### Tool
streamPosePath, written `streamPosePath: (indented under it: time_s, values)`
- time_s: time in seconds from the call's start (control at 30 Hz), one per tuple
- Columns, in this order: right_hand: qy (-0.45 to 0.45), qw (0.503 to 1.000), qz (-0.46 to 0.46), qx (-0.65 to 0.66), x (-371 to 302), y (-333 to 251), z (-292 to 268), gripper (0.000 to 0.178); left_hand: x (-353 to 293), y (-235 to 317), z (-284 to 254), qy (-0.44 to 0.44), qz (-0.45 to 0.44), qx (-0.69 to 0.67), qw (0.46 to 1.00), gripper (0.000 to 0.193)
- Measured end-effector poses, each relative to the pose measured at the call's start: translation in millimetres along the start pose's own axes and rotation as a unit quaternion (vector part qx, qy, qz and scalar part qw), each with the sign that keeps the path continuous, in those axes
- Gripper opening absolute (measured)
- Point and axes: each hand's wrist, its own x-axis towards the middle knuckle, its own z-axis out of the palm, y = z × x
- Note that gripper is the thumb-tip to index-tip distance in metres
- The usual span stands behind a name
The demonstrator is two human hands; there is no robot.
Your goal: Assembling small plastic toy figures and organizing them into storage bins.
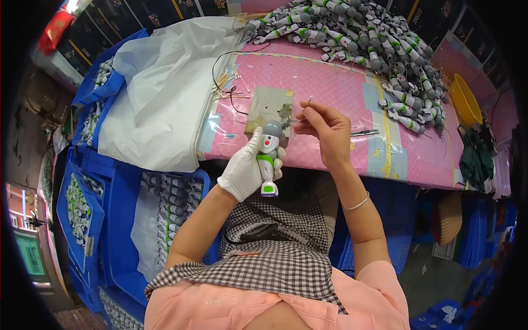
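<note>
A toy arm (268, 144), white with a grey rounded top, a red dot and green bands, stands nearly upright in my left hand (246, 166). That hand wears a white glove, and its fingers wrap round the part. Just to the right, my bare right hand (324, 127) is closed in a pinch beside the grey top. Between its fingers is a thin stick with a pale tip, which looks like a cotton swab (310, 99). Whether its other end touches the toy arm I cannot tell. A grey plate (263, 104) is taped to the table behind the part.
Similar toy arms lie heaped (379, 44) at the table's back right. Loose cotton swabs (234, 91) and a dark cord (214, 74) lie beside white sheeting (165, 71). Tweezers-like metal (364, 132) rest right. Blue bins (122, 220) stand left; a yellow basin (465, 100) sits far right.
</note>
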Motion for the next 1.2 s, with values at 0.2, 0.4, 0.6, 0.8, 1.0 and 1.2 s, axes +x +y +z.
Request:
streamPosePath:
  time_s: [0.2,0.4,0.6,0.8,1.0,1.2]
  values:
    - [-0.028,0.99,0.134,-0.016,17,4,-22,0.022,-13,-17,2,0.059,0.01,0.208,0.976,0.043]
    - [-0.027,0.96,0.083,-0.267,27,22,-29,0.02,0,-15,6,0.117,0.085,0.404,0.903,0.025]
    - [-0.048,0.93,0.009,-0.365,33,30,-28,0.021,5,-13,-5,0.125,0.15,0.355,0.914,0.022]
    - [-0.058,0.857,-0.033,-0.51,36,20,-18,0.02,6,-7,-9,0.127,0.149,0.295,0.935,0.027]
    - [-0.102,0.828,0.029,-0.55,50,10,-17,0.021,3,8,-4,0.087,0.075,0.188,0.975,0.03]
    - [-0.162,0.88,0.228,-0.385,74,2,-15,0.017,16,19,-13,0.079,0.083,0.215,0.97,0.033]
